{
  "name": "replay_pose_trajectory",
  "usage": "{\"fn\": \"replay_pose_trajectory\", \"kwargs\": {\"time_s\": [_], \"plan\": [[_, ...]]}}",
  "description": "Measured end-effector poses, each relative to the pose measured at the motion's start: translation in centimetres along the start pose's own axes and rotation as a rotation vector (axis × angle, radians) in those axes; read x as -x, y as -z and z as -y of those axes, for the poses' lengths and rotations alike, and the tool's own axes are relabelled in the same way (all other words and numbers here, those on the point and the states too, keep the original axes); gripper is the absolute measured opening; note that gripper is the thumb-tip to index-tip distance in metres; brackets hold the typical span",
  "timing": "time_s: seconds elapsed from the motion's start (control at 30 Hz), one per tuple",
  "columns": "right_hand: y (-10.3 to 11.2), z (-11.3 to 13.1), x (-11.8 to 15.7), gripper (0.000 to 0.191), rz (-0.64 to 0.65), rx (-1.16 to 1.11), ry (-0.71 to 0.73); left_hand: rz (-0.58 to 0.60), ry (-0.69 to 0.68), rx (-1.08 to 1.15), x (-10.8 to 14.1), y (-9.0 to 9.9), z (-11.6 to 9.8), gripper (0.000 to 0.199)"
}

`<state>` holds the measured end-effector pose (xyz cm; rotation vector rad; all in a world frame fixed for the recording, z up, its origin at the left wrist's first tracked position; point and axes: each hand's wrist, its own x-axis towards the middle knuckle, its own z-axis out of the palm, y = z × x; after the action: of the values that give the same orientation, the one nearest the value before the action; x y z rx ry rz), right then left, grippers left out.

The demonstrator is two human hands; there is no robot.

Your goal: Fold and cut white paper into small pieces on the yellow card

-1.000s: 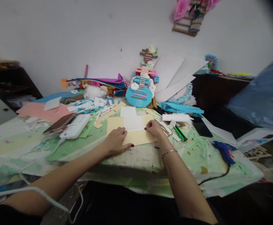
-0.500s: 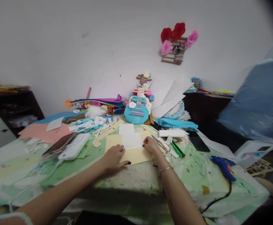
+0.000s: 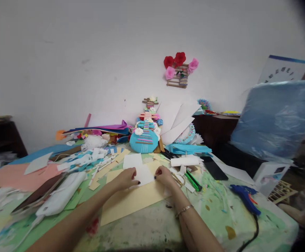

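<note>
A small sheet of white paper point(image 3: 144, 174) lies over a larger cream paper sheet point(image 3: 131, 204) in front of me. My left hand point(image 3: 126, 178) has its thumb and fingers at the white paper's left edge, closed on it. At the opposite edge my right hand point(image 3: 164, 175) pinches the same paper between thumb and fingertips. Another white paper piece point(image 3: 132, 161) rests just beyond. Gold-handled scissors point(image 3: 179, 179) lie right of my right hand, partly hidden, beside a green utility knife point(image 3: 193, 180).
A blue guitar-shaped craft point(image 3: 143, 140) leans against the wall. A white power bank point(image 3: 62, 196) and a phone point(image 3: 38, 194) lie left. To the right are a black phone point(image 3: 214, 168), a white roll point(image 3: 185, 160) and a blue glue gun point(image 3: 247, 199). Paper scraps point(image 3: 89, 159) clutter the back left.
The view has shifted. My left hand has left the cream sheet's near edge and come to the white paper's left side. The cream sheet now sits turned, showing more of its near part.
</note>
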<state>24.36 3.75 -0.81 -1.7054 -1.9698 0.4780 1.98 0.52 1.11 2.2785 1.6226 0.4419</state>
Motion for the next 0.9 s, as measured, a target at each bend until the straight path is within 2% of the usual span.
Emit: {"fn": "replay_pose_trajectory", "kwargs": {"time_s": [0.17,0.33,0.43,0.53,0.63,0.7,0.83,0.9], "plan": [[2.5,-2.1,0.2,0.023,-0.16,0.131,-0.111,0.222,0.014,0.127,-2.8,-0.4,-0.3,0.015],[3.3,-4.0,0.0,0.014,-0.132,0.231,-0.233,0.325,-0.008,0.347,-2.2,-0.1,-0.4,0.019],[3.5,-4.4,-0.1,0.015,-0.094,0.246,-0.251,0.229,0.043,0.761,-1.6,0.0,-0.4,0.026],[3.9,-4.4,0.1,0.021,-0.058,0.233,-0.247,0.016,0.161,1.256,-1.7,0.0,-0.3,0.028],[4.3,-4.0,0.4,0.022,-0.047,0.19,-0.252,-0.145,0.308,1.612,-2.0,-0.1,-0.1,0.024],[4.5,-3.8,0.5,0.019,-0.053,0.138,-0.263,-0.185,0.347,1.719,-2.2,-0.1,0.0,0.02],[4.8,-3.5,0.6,0.011,-0.111,-0.039,-0.264,-0.241,0.346,1.775,-2.2,-0.3,0.1,0.012],[5.0,-3.2,0.6,0.019,-0.127,-0.153,-0.243,-0.293,0.342,1.821,-2.3,-0.4,0.2,0.013]]}}
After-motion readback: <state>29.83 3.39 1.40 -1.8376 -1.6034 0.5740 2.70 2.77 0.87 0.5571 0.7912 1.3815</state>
